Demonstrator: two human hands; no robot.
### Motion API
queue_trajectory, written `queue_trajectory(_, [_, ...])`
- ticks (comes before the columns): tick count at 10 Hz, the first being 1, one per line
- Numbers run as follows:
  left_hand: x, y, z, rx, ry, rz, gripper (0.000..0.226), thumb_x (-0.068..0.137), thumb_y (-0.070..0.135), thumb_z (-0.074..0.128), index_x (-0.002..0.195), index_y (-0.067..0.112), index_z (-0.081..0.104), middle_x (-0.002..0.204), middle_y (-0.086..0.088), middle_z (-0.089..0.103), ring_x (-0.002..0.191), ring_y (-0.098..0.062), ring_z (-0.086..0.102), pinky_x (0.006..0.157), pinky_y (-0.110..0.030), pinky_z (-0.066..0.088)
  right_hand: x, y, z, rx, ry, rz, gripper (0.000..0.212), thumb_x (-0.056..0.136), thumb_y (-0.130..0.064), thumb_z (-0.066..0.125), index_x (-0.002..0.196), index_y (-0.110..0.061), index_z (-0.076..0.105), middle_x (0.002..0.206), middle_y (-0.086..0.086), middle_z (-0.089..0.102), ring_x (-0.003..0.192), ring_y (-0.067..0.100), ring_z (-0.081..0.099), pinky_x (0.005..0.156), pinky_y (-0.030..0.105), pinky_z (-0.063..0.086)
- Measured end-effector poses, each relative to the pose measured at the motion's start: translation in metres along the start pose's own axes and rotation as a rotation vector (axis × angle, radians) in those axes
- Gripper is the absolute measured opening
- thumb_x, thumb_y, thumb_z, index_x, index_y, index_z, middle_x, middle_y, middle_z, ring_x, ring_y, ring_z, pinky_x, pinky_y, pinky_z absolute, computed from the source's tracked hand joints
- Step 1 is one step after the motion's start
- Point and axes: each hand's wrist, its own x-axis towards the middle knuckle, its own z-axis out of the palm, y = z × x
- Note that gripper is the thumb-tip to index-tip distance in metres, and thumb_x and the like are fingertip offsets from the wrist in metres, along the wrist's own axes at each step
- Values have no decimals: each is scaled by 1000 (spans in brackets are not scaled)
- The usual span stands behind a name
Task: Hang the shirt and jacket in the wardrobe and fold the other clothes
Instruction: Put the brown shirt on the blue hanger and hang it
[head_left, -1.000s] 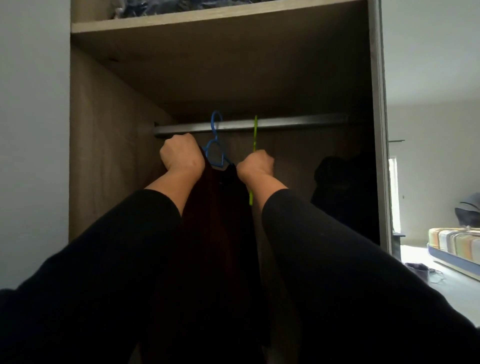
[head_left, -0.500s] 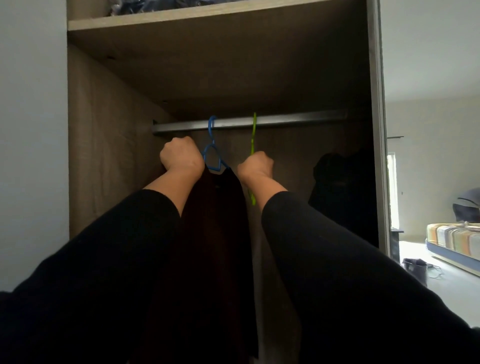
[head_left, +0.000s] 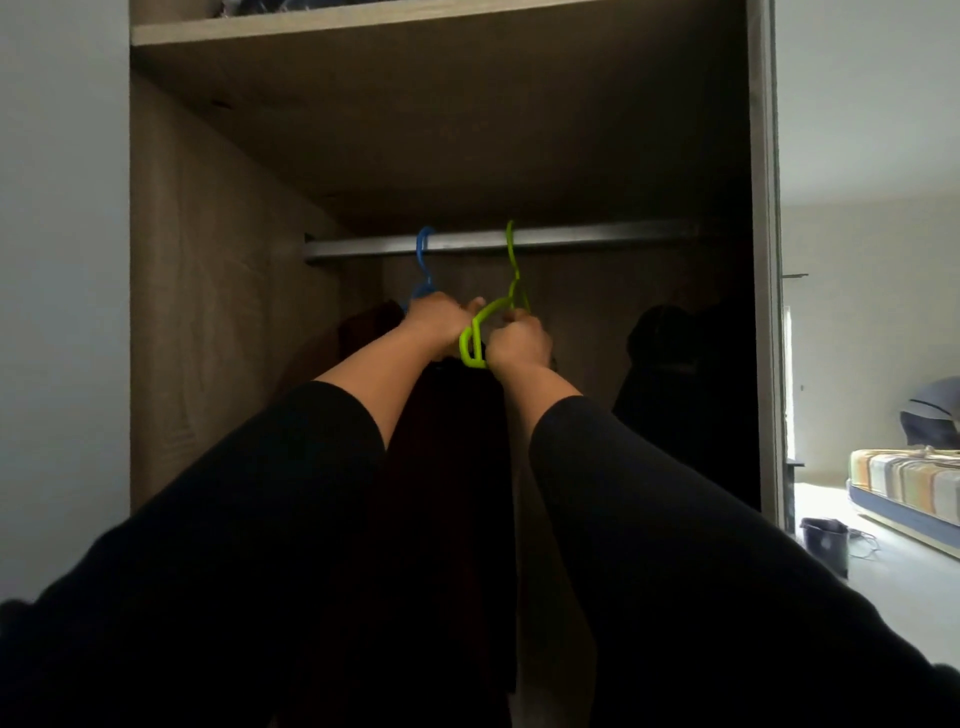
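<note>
A dark garment (head_left: 447, 467) hangs from a blue hanger (head_left: 423, 260) hooked on the metal rail (head_left: 597, 238) inside the wardrobe. My left hand (head_left: 434, 325) sits at the top of that garment, just under the blue hook; its grip is hidden from here. A bare green hanger (head_left: 511, 270) is hooked on the rail to the right. My right hand (head_left: 519, 340) grips the green hanger's body, which is turned so its end loop faces me between the two hands.
Another dark garment (head_left: 675, 374) hangs at the right of the wardrobe. A shelf (head_left: 363, 23) with clothes lies above. Outside to the right are a striped mattress (head_left: 904, 478), a dark bin (head_left: 826, 540) on the floor and a person's back.
My right hand has turned the green hanger so its loop swings toward me. My left hand has slid right along the garment's top, closer to the right hand.
</note>
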Motion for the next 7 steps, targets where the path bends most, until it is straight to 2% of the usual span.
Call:
queue_trajectory(1, [0,3,0,-408,-139,-125,53,96,52,34,108,10,64,86,-2,68,74,-15,61,58,-27,43,2,6,0,16,-15,12,36,96,-15,49,131,-9,54,134,12,55,124,27,51,92,24,39])
queue_trajectory(2, [1,6,-2,-381,-247,-105,32,90,45,53,101,17,64,83,5,68,75,-8,62,63,-26,43,3,16,1,7,-30,15,33,95,-17,52,126,-6,55,130,15,57,121,28,53,90,25,41])
queue_trajectory(3, [7,6,-1,-300,-234,-74,14,93,26,54,90,15,61,76,4,63,70,-6,60,59,-22,45,5,25,2,-37,-47,39,36,95,-18,53,127,-4,55,131,15,56,122,28,53,93,27,42])
queue_trajectory(4, [13,4,-2,-228,-148,-61,18,97,17,45,85,11,57,78,-4,58,69,-14,57,58,-21,46,8,30,2,-86,-45,77,36,96,-18,51,128,-1,52,133,17,54,124,30,51,96,29,42])
queue_trajectory(5, [10,2,-6,60,22,19,25,98,16,42,105,4,63,108,-17,59,101,-32,58,73,-32,45,10,31,1,-71,-54,92,34,98,-16,46,129,-3,51,134,17,52,124,31,50,95,30,43])
queue_trajectory(6, [7,1,-8,207,94,76,34,100,17,37,124,4,57,127,-15,55,115,-30,53,91,-34,43,13,30,1,-22,-50,91,35,98,-19,45,130,-5,49,135,17,50,124,32,49,96,31,42])
queue_trajectory(7, [-3,-5,-11,117,134,105,32,99,15,38,117,2,62,121,-16,60,113,-30,55,90,-33,41,8,23,2,25,-53,69,37,99,-21,45,132,-6,48,135,17,49,125,31,48,96,30,40])
